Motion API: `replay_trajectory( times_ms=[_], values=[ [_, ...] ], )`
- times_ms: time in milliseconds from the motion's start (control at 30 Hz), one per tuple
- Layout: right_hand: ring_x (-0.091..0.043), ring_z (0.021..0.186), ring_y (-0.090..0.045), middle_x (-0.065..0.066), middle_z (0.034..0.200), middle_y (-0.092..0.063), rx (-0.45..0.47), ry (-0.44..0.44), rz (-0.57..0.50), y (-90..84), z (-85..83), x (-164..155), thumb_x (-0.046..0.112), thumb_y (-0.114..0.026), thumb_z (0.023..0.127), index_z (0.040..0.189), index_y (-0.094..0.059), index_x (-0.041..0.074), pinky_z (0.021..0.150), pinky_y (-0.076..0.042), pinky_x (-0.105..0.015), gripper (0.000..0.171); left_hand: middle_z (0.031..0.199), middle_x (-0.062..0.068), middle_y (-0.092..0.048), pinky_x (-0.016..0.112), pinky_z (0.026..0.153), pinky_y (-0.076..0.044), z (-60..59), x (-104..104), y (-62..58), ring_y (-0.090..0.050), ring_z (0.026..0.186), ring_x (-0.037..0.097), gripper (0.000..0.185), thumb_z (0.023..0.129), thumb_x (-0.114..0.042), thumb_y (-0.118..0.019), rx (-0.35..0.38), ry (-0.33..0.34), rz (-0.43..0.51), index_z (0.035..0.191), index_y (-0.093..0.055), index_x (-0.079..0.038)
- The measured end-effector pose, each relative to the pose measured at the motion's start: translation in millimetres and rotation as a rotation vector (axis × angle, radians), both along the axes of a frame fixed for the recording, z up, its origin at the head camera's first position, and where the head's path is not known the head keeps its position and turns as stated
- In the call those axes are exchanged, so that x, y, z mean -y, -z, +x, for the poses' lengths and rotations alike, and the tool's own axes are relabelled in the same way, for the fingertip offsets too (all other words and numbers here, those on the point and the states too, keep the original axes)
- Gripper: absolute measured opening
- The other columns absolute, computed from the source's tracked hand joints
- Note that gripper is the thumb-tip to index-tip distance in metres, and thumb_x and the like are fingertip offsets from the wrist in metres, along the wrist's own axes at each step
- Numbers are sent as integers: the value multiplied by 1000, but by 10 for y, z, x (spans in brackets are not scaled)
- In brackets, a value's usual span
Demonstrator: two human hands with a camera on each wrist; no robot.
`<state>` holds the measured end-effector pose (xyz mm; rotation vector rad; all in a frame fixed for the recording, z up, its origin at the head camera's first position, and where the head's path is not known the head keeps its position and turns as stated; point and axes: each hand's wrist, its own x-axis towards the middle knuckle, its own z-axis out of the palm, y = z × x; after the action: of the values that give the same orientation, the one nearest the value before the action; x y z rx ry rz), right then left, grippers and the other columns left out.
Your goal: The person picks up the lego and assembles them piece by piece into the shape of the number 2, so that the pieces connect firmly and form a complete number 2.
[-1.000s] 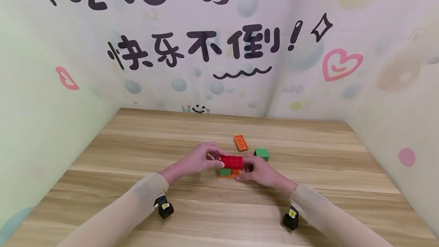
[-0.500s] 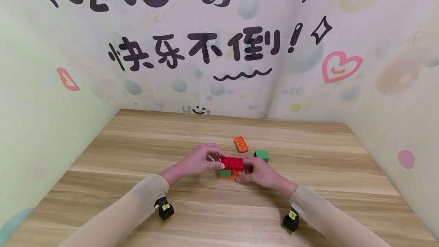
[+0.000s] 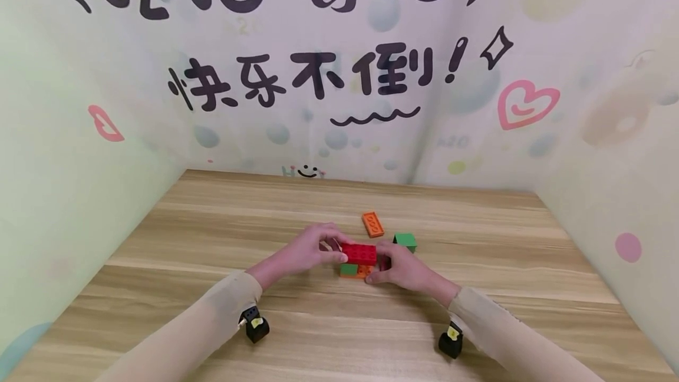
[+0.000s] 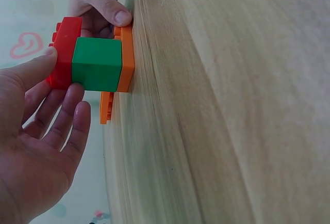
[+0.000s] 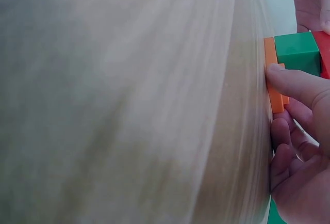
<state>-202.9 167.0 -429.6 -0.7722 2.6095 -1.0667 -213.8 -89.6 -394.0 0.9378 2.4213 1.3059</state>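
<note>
Near the middle of the desk (image 3: 212, 287), a little toward its far edge, stands a small stack: a red brick (image 3: 358, 252) on a green block (image 4: 97, 64) on an orange plate (image 4: 127, 59). The left hand (image 3: 305, 250) pinches the red brick's end with loosely curled fingers, and the right hand (image 3: 400, 269) pinches the stack's other end, its thumb (image 5: 299, 84) pressing the orange plate. The red brick overhangs the green block (only one support shows), so uneven pressure from either hand could tip it off. A spare orange plate (image 3: 373, 223) and a green block (image 3: 405, 241) lie just behind.
</note>
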Motion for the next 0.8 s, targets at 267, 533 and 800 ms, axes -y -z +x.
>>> replay_trajectory(
  times_ms=[267,533,800],
  values=[
    [-10,72,-48,-6,84,-58,-16,-16,1,2,-7,1,28,-82,80,101,-69,15,61,-40,-21,28,104,5,-63,32,84,-58,0,0,14,-63,93,12,30,90,-19,-73,16,-10,-7,120,-71,-12],
    [-10,73,-48,-3,85,-57,-10,-15,6,3,-8,-13,29,-82,81,105,-68,18,62,-40,-21,30,103,5,-64,34,84,-58,4,-1,27,-64,93,13,30,90,-19,-73,8,-21,2,120,-71,-13],
    [-13,75,-53,-3,87,-60,-46,-49,-14,-23,8,-29,29,-83,80,104,-67,20,64,-45,-21,30,102,6,-63,28,82,-58,23,6,28,-64,94,15,31,90,-20,-73,11,-32,11,120,-71,-14]
  ],
)
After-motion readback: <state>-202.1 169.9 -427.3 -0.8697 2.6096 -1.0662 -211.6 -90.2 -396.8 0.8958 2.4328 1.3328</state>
